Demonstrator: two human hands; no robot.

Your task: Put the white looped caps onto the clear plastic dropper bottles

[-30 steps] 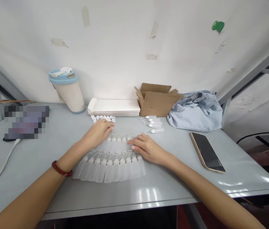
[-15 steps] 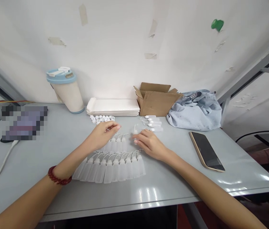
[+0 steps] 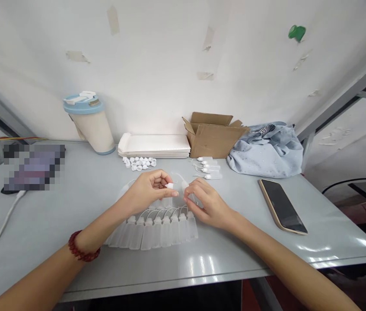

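My left hand [image 3: 148,190] pinches a small white cap with a thin metal tip [image 3: 170,185] between thumb and fingers. Just right of it, my right hand [image 3: 207,202] is closed on a small translucent bottle; its white neck and curved spout [image 3: 183,180] lean up to the left, and the fingers hide much of its body. Cap and spout are close but apart. Below the hands lies a row of translucent squeeze bottles [image 3: 157,233] with bent thin tubes. Behind it, a second group of bottles [image 3: 167,203] is partly covered by my left hand.
White caps [image 3: 139,163] lie in a pile before a stack of white envelopes [image 3: 157,146]. Several capped bottles [image 3: 213,176] lie near an open cardboard box [image 3: 215,140]. A blue-lidded cup [image 3: 92,125], a grey-blue cloth [image 3: 267,151] and a phone [image 3: 282,205] stand or lie around.
My left hand has come right and slightly down towards my right hand, and the cap now shows in its fingers. The spout in my right hand has tipped from upright to the left.
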